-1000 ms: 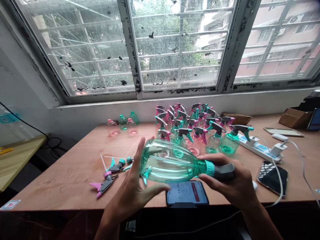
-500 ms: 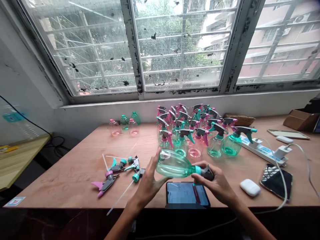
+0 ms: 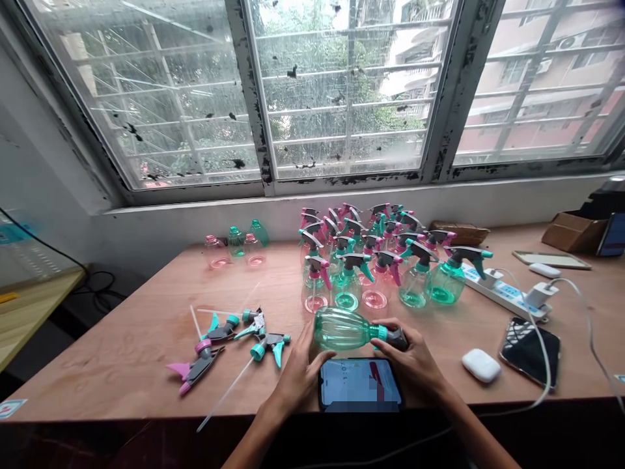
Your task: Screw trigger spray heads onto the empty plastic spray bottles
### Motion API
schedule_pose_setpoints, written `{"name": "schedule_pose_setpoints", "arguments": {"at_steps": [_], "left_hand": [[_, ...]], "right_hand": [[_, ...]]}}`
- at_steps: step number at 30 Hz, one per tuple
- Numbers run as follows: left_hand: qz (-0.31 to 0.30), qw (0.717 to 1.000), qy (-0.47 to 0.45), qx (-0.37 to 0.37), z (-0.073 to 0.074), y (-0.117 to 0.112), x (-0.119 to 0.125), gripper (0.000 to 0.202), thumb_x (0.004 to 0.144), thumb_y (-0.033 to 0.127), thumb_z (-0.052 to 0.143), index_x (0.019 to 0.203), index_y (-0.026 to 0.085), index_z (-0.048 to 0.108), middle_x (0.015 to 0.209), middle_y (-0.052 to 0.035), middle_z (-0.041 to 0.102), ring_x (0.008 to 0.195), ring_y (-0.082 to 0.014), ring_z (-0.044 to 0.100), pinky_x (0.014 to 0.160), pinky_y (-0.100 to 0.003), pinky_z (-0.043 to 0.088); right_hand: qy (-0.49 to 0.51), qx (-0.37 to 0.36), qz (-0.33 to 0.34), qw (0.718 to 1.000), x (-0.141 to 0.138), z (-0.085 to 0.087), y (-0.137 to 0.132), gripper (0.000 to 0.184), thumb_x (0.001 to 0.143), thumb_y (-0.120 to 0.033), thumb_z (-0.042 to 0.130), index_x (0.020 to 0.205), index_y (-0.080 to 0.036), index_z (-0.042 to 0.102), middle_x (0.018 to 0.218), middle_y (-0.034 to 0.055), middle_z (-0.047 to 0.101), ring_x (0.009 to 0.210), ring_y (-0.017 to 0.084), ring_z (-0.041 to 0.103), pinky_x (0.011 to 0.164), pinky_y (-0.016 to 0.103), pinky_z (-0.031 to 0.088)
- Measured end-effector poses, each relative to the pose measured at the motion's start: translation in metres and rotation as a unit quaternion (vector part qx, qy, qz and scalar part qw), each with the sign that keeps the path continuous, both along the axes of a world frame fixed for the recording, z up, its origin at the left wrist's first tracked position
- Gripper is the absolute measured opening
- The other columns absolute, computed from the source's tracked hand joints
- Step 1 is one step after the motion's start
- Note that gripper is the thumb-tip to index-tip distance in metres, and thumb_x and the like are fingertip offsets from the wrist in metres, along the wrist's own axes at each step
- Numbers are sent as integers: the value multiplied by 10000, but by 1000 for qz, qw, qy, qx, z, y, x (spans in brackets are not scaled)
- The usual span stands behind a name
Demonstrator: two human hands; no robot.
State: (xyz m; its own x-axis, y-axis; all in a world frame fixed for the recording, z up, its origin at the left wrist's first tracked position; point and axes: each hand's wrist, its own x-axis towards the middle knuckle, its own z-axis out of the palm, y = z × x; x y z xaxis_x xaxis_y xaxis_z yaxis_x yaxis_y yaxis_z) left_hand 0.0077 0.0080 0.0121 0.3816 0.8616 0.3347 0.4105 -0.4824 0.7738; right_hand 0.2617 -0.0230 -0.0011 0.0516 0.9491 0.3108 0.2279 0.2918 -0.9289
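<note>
A clear green spray bottle (image 3: 342,328) lies sideways between my two hands, above the table's front part. My left hand (image 3: 303,361) is wrapped round its base end. At the other end, my right hand (image 3: 409,355) grips the dark grey and teal spray head (image 3: 390,336), whose collar sits on the bottle's neck. My right fingers partly hide that head. Left of my left hand lie several loose trigger spray heads with thin tubes, among them a pink and grey one (image 3: 200,365) and a teal and grey one (image 3: 267,346).
Behind my hands stand several rows of spray bottles (image 3: 346,280) with heads on. Several headless bottles (image 3: 254,251) stand at the back left. A lit phone (image 3: 360,384) lies below the held bottle. To the right are a white earbud case (image 3: 481,365), a dark phone (image 3: 530,355) and a power strip (image 3: 508,296).
The held bottle has turned slightly and sits a little lower relative to the table. My right fingers have shifted round the spray head. The whole view has moved slightly.
</note>
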Motion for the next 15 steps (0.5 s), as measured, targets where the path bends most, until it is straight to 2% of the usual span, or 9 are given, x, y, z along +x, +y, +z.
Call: {"name": "schedule_pose_setpoints", "arguments": {"at_steps": [6,10,15], "left_hand": [[-11,1000,-8,-14,3,-3,-1,536,961,381,593,1465,260,455,1441,-81,568,1418,-295,428,1173,-469,343],[0,999,-31,-11,-3,1,-3,500,985,357,556,1469,292,450,1501,-62,500,1437,-285,392,1181,-447,327],[-2,998,-55,-14,-10,3,-3,554,950,308,613,1475,333,435,1489,-57,502,1365,-286,489,1149,-435,378]], "right_hand": [[-27,-8,17,999,2,-1,-3,327,874,-418,703,1066,-155,680,873,33,714,750,208,664,678,294,539],[-46,1,19,999,3,-4,-1,297,870,-413,707,1054,-181,679,885,28,720,788,218,668,713,293,527],[-56,4,17,998,6,-11,2,292,869,-414,707,1065,-200,675,863,14,715,749,209,662,681,287,518]]}}
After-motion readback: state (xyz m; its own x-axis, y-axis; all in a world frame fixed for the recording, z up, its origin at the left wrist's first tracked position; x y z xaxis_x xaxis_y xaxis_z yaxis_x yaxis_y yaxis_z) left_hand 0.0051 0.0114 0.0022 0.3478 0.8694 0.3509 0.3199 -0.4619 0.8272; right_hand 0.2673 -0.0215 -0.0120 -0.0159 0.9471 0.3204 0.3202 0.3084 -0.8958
